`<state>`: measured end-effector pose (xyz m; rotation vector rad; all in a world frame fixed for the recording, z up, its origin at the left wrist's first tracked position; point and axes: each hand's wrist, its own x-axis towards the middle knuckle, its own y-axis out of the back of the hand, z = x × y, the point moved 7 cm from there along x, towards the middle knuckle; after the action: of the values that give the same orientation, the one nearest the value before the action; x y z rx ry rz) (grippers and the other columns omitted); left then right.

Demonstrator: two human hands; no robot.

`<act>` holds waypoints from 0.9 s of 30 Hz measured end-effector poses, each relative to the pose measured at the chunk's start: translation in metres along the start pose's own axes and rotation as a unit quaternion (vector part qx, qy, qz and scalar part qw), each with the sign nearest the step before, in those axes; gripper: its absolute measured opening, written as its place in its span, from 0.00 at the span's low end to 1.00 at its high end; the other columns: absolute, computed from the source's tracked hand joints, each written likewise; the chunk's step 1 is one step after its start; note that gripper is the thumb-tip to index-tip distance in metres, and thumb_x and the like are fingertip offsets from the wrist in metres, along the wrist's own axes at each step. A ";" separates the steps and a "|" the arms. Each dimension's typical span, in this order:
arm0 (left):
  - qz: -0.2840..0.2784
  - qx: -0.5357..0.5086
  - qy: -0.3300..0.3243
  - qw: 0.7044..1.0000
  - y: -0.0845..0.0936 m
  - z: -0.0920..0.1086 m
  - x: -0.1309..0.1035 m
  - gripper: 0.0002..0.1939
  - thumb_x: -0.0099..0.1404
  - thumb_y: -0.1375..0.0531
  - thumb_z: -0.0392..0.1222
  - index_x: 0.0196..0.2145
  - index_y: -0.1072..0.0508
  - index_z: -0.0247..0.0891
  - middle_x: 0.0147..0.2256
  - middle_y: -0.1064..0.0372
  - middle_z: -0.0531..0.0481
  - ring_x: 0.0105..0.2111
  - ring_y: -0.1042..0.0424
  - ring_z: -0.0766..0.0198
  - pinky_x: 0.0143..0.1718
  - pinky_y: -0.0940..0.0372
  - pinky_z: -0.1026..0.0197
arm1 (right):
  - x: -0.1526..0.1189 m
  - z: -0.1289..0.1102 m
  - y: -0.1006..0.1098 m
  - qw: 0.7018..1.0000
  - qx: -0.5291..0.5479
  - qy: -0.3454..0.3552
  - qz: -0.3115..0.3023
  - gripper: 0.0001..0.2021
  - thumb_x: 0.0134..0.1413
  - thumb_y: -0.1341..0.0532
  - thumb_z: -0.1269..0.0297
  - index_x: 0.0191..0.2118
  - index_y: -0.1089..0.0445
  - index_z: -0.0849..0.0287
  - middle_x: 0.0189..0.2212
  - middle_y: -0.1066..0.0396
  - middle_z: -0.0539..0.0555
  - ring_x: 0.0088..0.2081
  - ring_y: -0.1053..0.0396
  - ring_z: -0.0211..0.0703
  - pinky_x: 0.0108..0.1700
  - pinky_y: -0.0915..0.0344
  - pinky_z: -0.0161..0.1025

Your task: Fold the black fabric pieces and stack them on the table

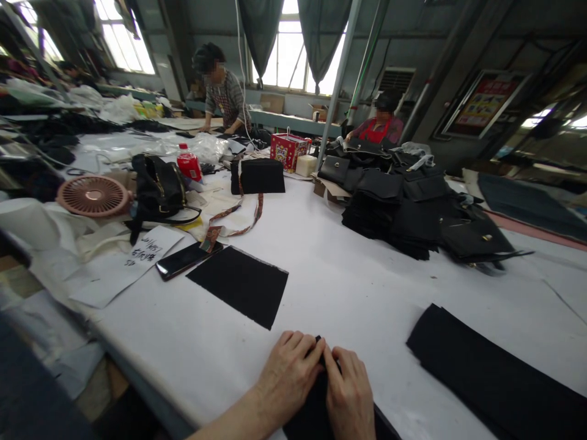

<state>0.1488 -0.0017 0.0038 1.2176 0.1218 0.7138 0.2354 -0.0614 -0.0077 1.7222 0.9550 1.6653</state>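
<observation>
My left hand and my right hand lie side by side at the near edge of the white table, fingers pressed down on a black fabric piece. The piece is mostly hidden beneath both hands; only its far tip shows between the fingertips. A flat black fabric rectangle lies ahead to the left. A long stack of black fabric lies to the right of my right hand.
A phone, a written paper sheet, a black handbag, a pink fan and a red-capped bottle sit at left. A pile of black bags fills the far right. Two people work at the back.
</observation>
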 end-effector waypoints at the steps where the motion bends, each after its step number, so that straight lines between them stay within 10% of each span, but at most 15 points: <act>1: -0.001 -0.001 0.002 1.000 0.000 0.000 0.000 0.19 0.70 0.46 0.38 0.57 0.39 0.41 0.45 0.33 0.47 0.43 0.36 0.56 0.48 0.40 0.50 | 0.000 0.000 0.000 1.000 0.001 0.001 -0.001 0.17 0.64 0.52 0.72 0.55 0.36 0.63 0.35 0.33 0.59 0.37 0.37 0.47 0.38 0.38 0.45; 27: 0.004 -0.011 0.020 1.000 0.001 -0.004 0.000 0.18 0.69 0.46 0.39 0.56 0.37 0.42 0.45 0.33 0.47 0.44 0.36 0.56 0.50 0.43 0.49 | 0.001 0.000 -0.001 1.000 -0.007 0.003 -0.011 0.17 0.64 0.53 0.71 0.54 0.36 0.61 0.37 0.32 0.59 0.37 0.37 0.47 0.37 0.40 0.44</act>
<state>0.1471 0.0015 0.0030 1.1836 0.1421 0.7452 0.2347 -0.0598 -0.0082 1.6930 0.9599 1.6605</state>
